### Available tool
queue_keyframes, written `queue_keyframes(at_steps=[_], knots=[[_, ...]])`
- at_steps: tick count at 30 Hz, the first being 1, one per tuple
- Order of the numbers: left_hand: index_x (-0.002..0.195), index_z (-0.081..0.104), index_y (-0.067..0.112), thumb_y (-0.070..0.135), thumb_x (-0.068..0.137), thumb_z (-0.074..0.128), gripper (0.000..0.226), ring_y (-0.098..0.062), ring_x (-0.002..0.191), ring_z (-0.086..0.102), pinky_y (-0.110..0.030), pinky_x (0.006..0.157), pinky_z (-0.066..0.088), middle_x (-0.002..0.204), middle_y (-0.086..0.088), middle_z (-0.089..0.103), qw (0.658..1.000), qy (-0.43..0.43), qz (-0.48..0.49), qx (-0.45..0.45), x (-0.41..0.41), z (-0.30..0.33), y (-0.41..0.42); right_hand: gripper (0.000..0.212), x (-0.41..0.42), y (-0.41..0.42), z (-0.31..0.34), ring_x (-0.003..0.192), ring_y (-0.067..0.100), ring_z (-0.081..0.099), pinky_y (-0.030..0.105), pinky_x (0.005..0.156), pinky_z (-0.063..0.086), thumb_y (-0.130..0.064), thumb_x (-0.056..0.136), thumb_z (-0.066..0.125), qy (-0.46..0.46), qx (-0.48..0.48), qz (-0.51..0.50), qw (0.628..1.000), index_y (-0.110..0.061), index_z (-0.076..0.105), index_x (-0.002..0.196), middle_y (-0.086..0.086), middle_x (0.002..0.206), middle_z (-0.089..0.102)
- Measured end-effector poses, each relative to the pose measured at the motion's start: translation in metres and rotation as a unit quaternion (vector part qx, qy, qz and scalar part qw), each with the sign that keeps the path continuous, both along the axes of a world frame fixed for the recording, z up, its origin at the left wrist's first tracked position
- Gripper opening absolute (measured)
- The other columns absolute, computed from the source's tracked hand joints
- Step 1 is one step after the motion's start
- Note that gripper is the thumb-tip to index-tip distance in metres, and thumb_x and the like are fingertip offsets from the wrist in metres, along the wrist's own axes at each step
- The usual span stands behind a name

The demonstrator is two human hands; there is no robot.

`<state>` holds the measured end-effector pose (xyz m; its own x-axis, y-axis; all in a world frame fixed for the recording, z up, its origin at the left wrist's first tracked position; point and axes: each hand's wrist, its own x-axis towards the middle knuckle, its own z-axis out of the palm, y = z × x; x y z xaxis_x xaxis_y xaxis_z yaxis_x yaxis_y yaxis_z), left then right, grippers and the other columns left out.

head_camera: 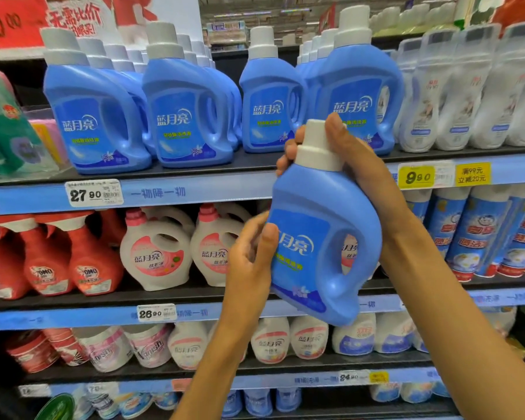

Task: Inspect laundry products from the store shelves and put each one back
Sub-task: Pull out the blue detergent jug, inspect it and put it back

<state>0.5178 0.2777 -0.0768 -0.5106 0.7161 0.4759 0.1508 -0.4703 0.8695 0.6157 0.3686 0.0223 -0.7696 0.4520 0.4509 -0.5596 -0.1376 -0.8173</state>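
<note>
I hold a blue detergent bottle [319,237] with a white cap, tilted, in front of the shelves at centre right. My right hand [350,156] wraps around its neck and cap from behind. My left hand [249,253] presses on the bottle's left side, thumb on the front label. Several matching blue bottles [182,116] stand in rows on the upper shelf [194,192], with a gap in the front row near the middle, right of the single bottle [269,107].
White pouch refills [467,95] fill the upper shelf's right end. Below are red spray bottles [82,256], white and pink bottles [158,253] and blue-labelled cans [479,234]. Lower shelves hold more white bottles [309,338]. Price tags [93,192] line the shelf edges.
</note>
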Motion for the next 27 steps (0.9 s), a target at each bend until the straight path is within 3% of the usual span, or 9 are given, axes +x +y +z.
queue_keyframes(at_steps=[5,8,11,14,16,18,22,25,27], knots=[[0.147,0.023,0.027,0.077,0.059,0.066,0.110,-0.001,0.132,0.043,-0.024,0.101,0.043,0.147,0.015,0.040,0.992,0.121,0.022,-0.026,0.016,0.002,-0.010,0.029,-0.005,-0.004,0.005,0.078,0.017,0.059,0.030,0.074,0.050,-0.038,0.091,0.051,0.004,0.032,-0.160,0.987,-0.010,0.057,0.089,0.007,0.080,0.063],[0.143,0.007,0.045,0.057,0.059,0.076,0.110,0.016,0.134,0.026,-0.007,0.100,0.034,0.144,0.041,0.020,0.979,0.195,0.033,-0.053,0.021,0.005,-0.011,0.031,-0.012,-0.009,0.005,0.076,0.022,0.051,0.034,0.070,0.045,-0.038,0.094,0.051,-0.025,0.074,-0.223,0.972,-0.008,0.055,0.091,0.017,0.084,0.053],[0.147,0.016,0.038,0.038,0.059,0.081,0.109,0.018,0.125,0.038,-0.002,0.089,0.038,0.135,0.047,0.032,0.987,0.147,0.025,-0.059,0.014,0.006,-0.010,0.029,-0.011,-0.004,0.007,0.077,0.016,0.061,0.030,0.071,0.052,-0.043,0.090,0.056,-0.054,0.107,-0.217,0.969,-0.016,0.063,0.083,0.008,0.085,0.064],[0.139,0.040,0.034,0.040,0.057,0.077,0.089,-0.002,0.119,0.055,-0.013,0.085,0.049,0.132,0.019,0.056,0.994,0.077,-0.053,-0.050,-0.001,0.008,-0.018,0.021,-0.003,0.009,0.010,0.090,0.011,0.065,0.028,0.082,0.051,-0.038,0.087,0.054,-0.059,0.145,-0.141,0.978,-0.022,0.068,0.090,-0.001,0.092,0.070],[0.126,0.052,0.035,0.041,0.060,0.078,0.071,-0.009,0.113,0.062,-0.019,0.084,0.052,0.120,0.014,0.067,0.985,0.018,-0.163,-0.045,-0.007,0.008,-0.023,0.022,-0.003,0.014,0.007,0.092,0.010,0.065,0.026,0.083,0.051,-0.035,0.088,0.052,-0.076,0.168,-0.133,0.974,-0.020,0.066,0.098,-0.003,0.095,0.071],[0.125,0.048,0.026,0.050,0.062,0.080,0.075,-0.007,0.110,0.063,-0.019,0.084,0.052,0.116,0.015,0.069,0.972,-0.029,-0.227,-0.058,-0.006,0.008,-0.026,0.031,-0.006,0.015,0.003,0.087,0.015,0.068,0.027,0.077,0.055,-0.039,0.088,0.051,-0.093,0.159,-0.133,0.974,-0.014,0.067,0.098,0.003,0.093,0.072],[0.127,0.049,0.020,0.055,0.063,0.079,0.079,-0.011,0.111,0.064,-0.023,0.085,0.052,0.117,0.009,0.069,0.970,-0.052,-0.226,-0.074,-0.011,0.019,-0.026,0.052,-0.006,0.009,0.003,0.085,0.024,0.067,0.035,0.077,0.055,-0.040,0.089,0.052,-0.055,0.145,-0.170,0.973,0.008,0.060,0.107,0.020,0.098,0.069],[0.117,0.067,0.034,0.059,0.074,0.068,0.050,-0.010,0.114,0.062,-0.021,0.086,0.051,0.120,0.011,0.068,0.976,-0.036,-0.205,-0.069,-0.014,0.029,-0.025,0.041,-0.006,0.006,0.004,0.088,0.019,0.067,0.031,0.078,0.055,-0.035,0.092,0.053,-0.009,0.148,-0.198,0.969,0.002,0.062,0.107,0.014,0.098,0.070],[0.114,0.068,0.041,0.069,0.073,0.060,0.051,-0.008,0.116,0.060,-0.020,0.087,0.051,0.121,0.014,0.066,0.976,-0.043,-0.206,-0.061,-0.014,0.032,-0.029,0.033,-0.007,0.004,0.006,0.087,0.017,0.066,0.030,0.077,0.054,-0.033,0.093,0.051,0.008,0.154,-0.202,0.967,-0.004,0.063,0.105,0.008,0.096,0.069]])
